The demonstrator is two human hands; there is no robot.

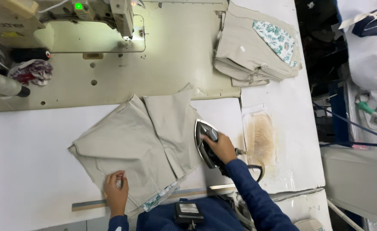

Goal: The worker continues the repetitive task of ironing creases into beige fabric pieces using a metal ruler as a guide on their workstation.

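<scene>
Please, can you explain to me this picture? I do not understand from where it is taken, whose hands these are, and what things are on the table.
The camera sits on the person's head and looks down at a white work table. The right hand grips the handle of a clothes iron pressed on beige fabric pieces. The left hand rests flat on the fabric's near edge. Behind stands a sewing machine. A stack of folded beige pieces lies at the far right, beside a scorched iron rest.

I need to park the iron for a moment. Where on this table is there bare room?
Bare white table lies left of the beige fabric. The scorched pad right of the iron is free. The folded stack crowds the far right.
</scene>
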